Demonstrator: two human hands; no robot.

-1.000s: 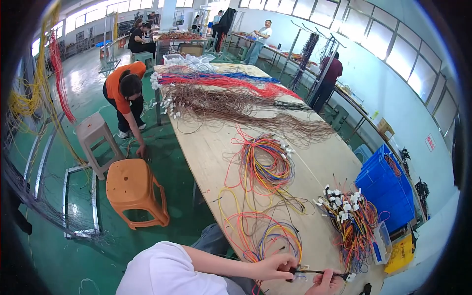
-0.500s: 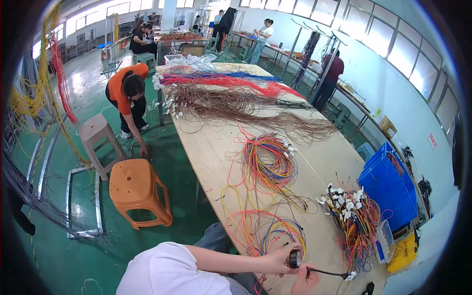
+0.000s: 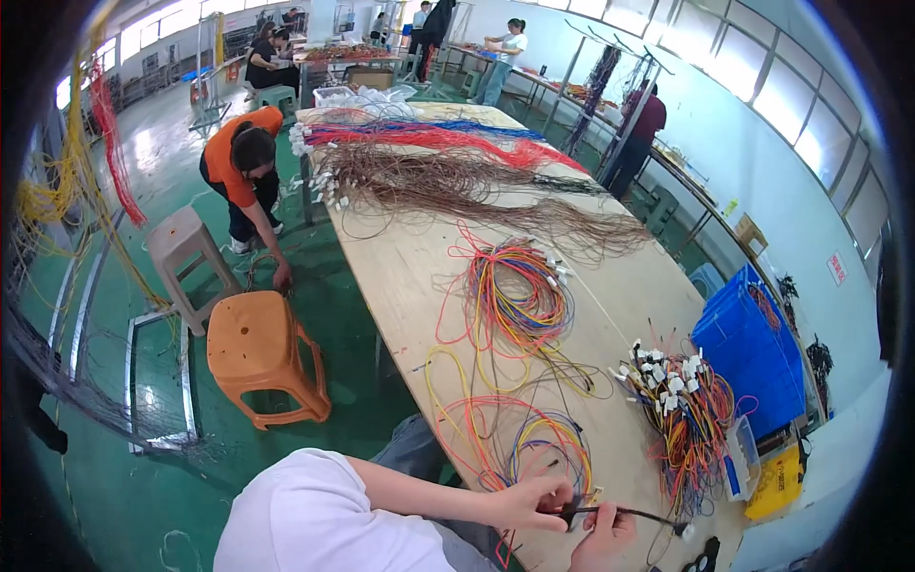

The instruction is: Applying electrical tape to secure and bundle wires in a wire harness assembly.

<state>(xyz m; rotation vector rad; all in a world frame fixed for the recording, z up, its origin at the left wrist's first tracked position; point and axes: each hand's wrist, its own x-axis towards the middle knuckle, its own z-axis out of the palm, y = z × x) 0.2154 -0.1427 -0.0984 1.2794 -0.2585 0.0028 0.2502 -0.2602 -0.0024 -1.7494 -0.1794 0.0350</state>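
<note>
At the near edge of the table my left hand (image 3: pixel 529 501) is closed around a roll of black tape (image 3: pixel 571 511), which its fingers partly hide. Close by on the right, my right hand (image 3: pixel 602 540) pinches a black-wrapped wire harness (image 3: pixel 650 516). This harness runs off to the right and ends in a white connector (image 3: pixel 687 531). Loose red, yellow and blue wires (image 3: pixel 543 434) curl on the table just beyond my hands. A coiled bundle of coloured wires (image 3: pixel 515 291) lies farther out.
Right of my hands lies a pile of wires with white connectors (image 3: pixel 679 391), beside a blue crate (image 3: pixel 753 348) and a clear box (image 3: pixel 742 462). Brown wires (image 3: pixel 429 186) cover the far table. An orange stool (image 3: pixel 253 334) stands left; a co-worker in orange (image 3: pixel 231 162) bends beyond it.
The tape roll has turned and is now more covered by my left fingers. My right hand has shifted slightly right and up along the harness. The view has tilted a little.
</note>
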